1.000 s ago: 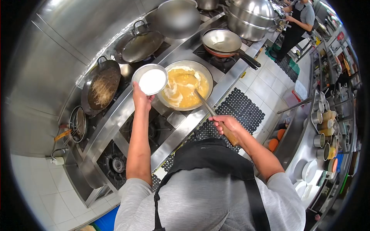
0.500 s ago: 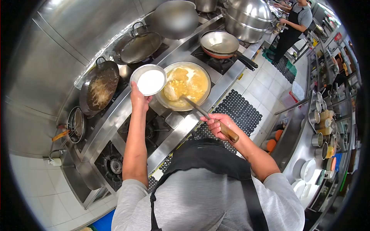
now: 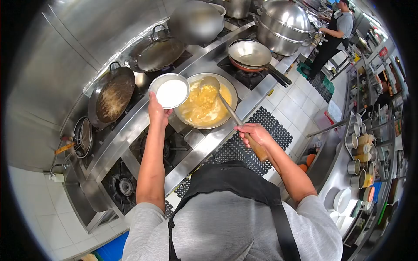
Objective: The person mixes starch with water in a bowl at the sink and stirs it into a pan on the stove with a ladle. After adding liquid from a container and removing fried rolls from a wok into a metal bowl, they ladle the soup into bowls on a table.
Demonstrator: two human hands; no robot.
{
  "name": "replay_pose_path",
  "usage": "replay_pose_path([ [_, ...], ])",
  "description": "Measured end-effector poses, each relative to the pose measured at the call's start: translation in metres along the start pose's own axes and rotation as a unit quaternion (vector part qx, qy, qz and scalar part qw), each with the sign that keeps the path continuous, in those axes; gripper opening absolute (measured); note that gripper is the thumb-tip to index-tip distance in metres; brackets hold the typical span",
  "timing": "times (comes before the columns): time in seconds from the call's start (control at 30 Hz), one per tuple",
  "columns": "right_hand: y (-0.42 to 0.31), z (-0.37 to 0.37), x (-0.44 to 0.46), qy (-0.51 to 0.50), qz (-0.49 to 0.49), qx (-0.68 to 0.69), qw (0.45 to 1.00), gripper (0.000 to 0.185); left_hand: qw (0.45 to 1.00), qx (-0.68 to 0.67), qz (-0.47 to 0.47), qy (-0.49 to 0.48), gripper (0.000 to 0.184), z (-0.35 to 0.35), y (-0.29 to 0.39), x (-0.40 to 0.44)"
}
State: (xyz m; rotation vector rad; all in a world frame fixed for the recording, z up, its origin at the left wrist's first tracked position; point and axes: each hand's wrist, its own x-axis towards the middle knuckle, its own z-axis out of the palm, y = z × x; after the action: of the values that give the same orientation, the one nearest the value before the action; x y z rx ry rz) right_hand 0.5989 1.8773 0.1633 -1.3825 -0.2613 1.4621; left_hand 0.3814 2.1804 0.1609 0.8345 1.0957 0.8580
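Head view: left hand clasps round silvery bowl, ten o'clock from round metal pan; right hand encircles wooden-handled metal ladle.

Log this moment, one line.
left hand: holds bowl, white contents | right hand: grips ladle angled into pan | pan: yellow mixture

Ladle head surfaced, nearer pan's far rim

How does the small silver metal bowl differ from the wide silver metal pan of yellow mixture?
The bowl holds smooth white contents; the pan holds lumpy yellow mixture. The bowl is held in the left hand, while the pan rests on the steel stove. The pan has a wooden-handled metal ladle in it; the bowl has none. Both are round.
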Motion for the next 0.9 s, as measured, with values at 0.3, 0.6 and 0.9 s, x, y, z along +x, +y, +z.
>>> replay_pose_path([
  [0.3, 0.023, 0.0, 0.042, 0.073, -0.115, -0.206, 0.969, 0.016, 1.0, -0.005, 0.007, 0.008, 0.056, -0.004, 0.002, 0.002],
  [0.6, 0.06, -0.013, 0.073, 0.089, -0.131, -0.246, 0.956, 0.019, 1.0, 0.003, 0.015, 0.025, 0.054, -0.021, -0.002, 0.006],
  [0.9, 0.072, -0.007, 0.074, -0.07, 0.026, 0.051, 0.996, 0.032, 0.998, 0.052, 0.01, 0.033, 0.058, -0.028, 0.001, -0.007],
])
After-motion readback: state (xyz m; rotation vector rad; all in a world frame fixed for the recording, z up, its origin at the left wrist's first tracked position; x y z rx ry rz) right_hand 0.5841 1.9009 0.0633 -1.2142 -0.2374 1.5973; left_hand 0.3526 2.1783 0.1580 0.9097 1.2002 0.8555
